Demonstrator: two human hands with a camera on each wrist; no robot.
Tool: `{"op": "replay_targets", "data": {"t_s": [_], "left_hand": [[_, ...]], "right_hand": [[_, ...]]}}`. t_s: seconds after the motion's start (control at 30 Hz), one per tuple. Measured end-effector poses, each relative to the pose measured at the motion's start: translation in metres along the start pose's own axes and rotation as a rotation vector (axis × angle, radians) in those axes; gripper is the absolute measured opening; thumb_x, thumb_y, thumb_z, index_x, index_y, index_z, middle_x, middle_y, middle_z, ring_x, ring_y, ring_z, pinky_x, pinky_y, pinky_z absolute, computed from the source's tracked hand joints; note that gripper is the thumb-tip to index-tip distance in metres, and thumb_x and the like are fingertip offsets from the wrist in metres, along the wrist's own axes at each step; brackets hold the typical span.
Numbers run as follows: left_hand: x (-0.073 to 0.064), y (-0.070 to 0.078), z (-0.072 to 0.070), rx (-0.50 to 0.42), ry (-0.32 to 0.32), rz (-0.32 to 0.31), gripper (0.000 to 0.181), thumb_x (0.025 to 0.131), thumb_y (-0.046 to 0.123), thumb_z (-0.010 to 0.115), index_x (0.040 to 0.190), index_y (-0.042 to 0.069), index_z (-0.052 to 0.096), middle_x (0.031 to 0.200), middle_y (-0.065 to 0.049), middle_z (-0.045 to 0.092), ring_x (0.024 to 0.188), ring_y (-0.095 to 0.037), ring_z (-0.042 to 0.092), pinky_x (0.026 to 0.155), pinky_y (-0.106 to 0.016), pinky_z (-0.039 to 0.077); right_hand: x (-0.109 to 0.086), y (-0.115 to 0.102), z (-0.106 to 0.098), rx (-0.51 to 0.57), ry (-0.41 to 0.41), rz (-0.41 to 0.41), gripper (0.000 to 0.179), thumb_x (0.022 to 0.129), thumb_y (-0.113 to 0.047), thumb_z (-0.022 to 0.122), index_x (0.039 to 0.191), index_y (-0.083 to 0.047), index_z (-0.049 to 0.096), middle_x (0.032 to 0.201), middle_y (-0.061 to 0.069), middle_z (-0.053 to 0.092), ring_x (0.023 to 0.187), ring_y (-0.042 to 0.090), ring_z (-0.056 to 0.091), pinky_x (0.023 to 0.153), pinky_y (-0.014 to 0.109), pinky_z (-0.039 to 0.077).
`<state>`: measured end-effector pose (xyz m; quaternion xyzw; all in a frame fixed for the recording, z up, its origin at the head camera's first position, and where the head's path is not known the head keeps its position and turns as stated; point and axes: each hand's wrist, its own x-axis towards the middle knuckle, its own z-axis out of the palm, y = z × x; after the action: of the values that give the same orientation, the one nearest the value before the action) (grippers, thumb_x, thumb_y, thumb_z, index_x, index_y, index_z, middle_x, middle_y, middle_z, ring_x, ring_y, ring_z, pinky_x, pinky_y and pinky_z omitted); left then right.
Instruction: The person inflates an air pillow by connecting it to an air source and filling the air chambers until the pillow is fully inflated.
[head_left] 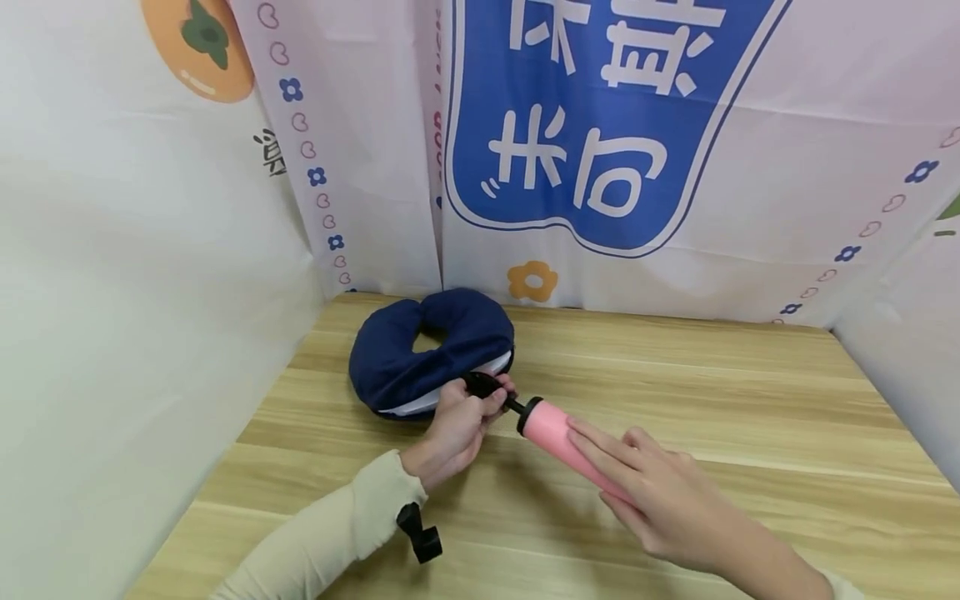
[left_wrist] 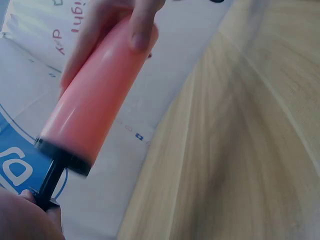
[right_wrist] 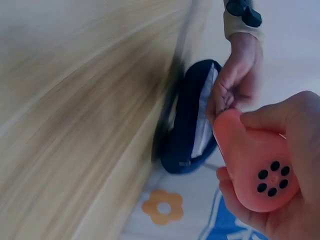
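Note:
A navy U-shaped neck pillow (head_left: pixel 386 354) lies toward the back left of the table, a whitish lining (right_wrist: pixel 202 117) showing along its open front edge. My left hand (head_left: pixel 459 423) is at that edge, fingers curled round the black handle (head_left: pixel 480 383) of a pink hand pump (head_left: pixel 550 431). A short stretch of black rod (left_wrist: pixel 51 180) shows between handle and barrel. My right hand (head_left: pixel 663 492) grips the pink barrel, which slants down to the right. In the right wrist view the barrel's rounded end (right_wrist: pixel 260 192) has several dark holes. The left fingers partly hide the handle.
The wood-grain table (head_left: pixel 712 392) reaches to a printed cloth backdrop (head_left: pixel 390 167) behind the pillow. White sheeting (head_left: pixel 135 275) closes off the left side. A black strap mount (head_left: pixel 420 533) sticks out from the left sleeve.

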<state>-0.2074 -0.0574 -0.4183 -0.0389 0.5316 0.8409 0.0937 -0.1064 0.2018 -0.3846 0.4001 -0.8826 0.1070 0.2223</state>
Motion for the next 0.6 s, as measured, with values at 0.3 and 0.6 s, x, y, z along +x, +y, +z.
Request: {"op": "replay_targets", "data": {"t_s": [0.3, 0.6], "left_hand": [[0.010, 0.014, -0.011, -0.046, -0.012, 0.011, 0.021, 0.102, -0.013, 0.054, 0.122, -0.007, 0.052, 0.111, -0.009, 0.064, 0.103, -0.014, 0.070, 0.091, -0.020, 0.058], [-0.011, -0.011, 0.006, -0.019, 0.068, -0.010, 0.029, 0.098, -0.015, 0.052, 0.126, -0.008, 0.046, 0.109, -0.005, 0.064, 0.103, -0.016, 0.067, 0.090, -0.019, 0.055]], "right_hand": [[-0.036, 0.003, -0.058, -0.019, -0.171, 0.135, 0.087, 0.087, -0.028, 0.086, 0.162, -0.035, 0.042, 0.153, -0.021, 0.057, 0.104, 0.013, 0.070, 0.071, 0.033, 0.059], [-0.006, -0.005, -0.018, -0.071, 0.049, -0.028, 0.083, 0.067, -0.017, 0.078, 0.148, -0.025, 0.062, 0.145, -0.013, 0.066, 0.076, 0.005, 0.043, 0.051, 0.010, 0.017]]}}
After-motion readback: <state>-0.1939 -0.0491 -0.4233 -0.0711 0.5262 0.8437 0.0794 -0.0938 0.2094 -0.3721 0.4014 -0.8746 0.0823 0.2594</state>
